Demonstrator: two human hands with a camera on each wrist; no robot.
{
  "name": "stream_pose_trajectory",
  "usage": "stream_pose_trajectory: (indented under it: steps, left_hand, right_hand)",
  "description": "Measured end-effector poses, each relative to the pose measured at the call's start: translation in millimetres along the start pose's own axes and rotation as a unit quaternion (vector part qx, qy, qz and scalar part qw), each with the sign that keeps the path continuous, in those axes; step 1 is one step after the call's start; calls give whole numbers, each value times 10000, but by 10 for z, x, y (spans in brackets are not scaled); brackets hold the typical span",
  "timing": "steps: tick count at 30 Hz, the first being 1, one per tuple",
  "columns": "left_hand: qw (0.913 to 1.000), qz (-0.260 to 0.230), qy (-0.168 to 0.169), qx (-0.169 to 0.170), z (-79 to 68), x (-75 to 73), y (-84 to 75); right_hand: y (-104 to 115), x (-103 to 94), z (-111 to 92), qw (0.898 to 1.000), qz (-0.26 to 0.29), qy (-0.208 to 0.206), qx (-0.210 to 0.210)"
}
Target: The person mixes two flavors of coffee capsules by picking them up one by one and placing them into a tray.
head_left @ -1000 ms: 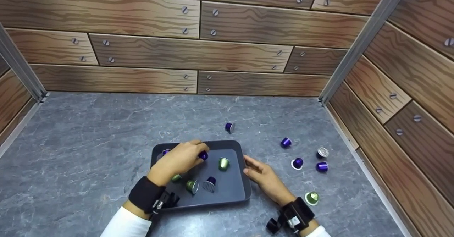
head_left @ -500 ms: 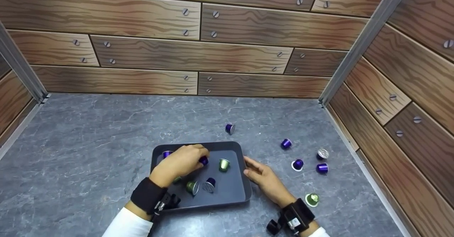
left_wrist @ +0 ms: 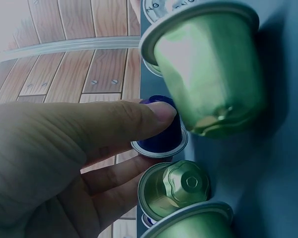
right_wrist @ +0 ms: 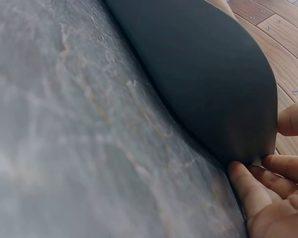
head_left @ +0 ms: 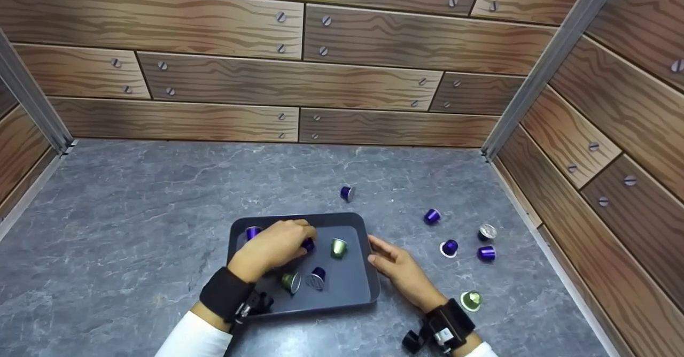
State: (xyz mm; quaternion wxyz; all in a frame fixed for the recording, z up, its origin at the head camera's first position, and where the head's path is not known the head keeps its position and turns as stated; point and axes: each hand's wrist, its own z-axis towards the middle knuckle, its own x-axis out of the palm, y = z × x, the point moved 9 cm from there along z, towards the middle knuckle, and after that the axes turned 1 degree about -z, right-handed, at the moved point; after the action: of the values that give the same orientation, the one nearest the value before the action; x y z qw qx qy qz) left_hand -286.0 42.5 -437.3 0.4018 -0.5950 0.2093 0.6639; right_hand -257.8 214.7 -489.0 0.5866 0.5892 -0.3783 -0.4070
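My left hand [head_left: 273, 246] is over the dark grey tray [head_left: 347, 290], pinching a purple coffee capsule [left_wrist: 161, 134] between thumb and fingers. In the left wrist view this capsule stands with its rim downward, close beside a green capsule [left_wrist: 188, 183]. Also in the tray are a light green capsule [head_left: 338, 248], a darker green one [head_left: 291, 282], a purple one showing its silver lid [head_left: 315, 279] and another purple capsule [head_left: 253, 232] by the far left corner. My right hand [head_left: 403, 274] touches the tray's right outer side with extended fingers; its fingertips [right_wrist: 241, 171] lie low against the wall.
Beyond the tray lies a purple capsule [head_left: 347, 193]. On the grey marbled surface to the right are several more, among them a purple one [head_left: 432, 216], a silver-lidded one [head_left: 487, 232] and a green one [head_left: 471, 300]. Wood-patterned walls [head_left: 224, 79] enclose the area.
My left hand, with the purple capsule, has come slightly lower and nearer over the tray. The right hand stays at the tray's side, and the loose capsules lie as before.
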Motion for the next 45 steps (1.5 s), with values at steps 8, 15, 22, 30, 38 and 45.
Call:
stream_pose_trajectory:
  steps: [8, 15, 22, 30, 38, 45]
  left_hand:
    - [9999, 140, 82, -46, 15, 34, 3]
    - [9998, 4, 115, -158, 18, 33, 16]
    - [9996, -176, 18, -200, 12, -102, -1]
    - [9986, -339, -192, -363, -37, -285, 4]
    - [9925, -711, -775, -631, -177, -526, 87]
    - [9803, -929, -1299, -1158, -346, -700, 212]
  right_hand:
    - [5, -8, 3, 10000, -73, -10, 33]
    - [-139, -90, 38, 9999, -12, -118, 89]
    - [-216, -130, 56, 9998, -92, -174, 9]
    - [-87, -50, 32, 9998, 192, 37, 34]
    - [-37, -17, 21, 9999, 140, 64, 68]
    - [-223, -105, 56, 9998, 67, -81, 148]
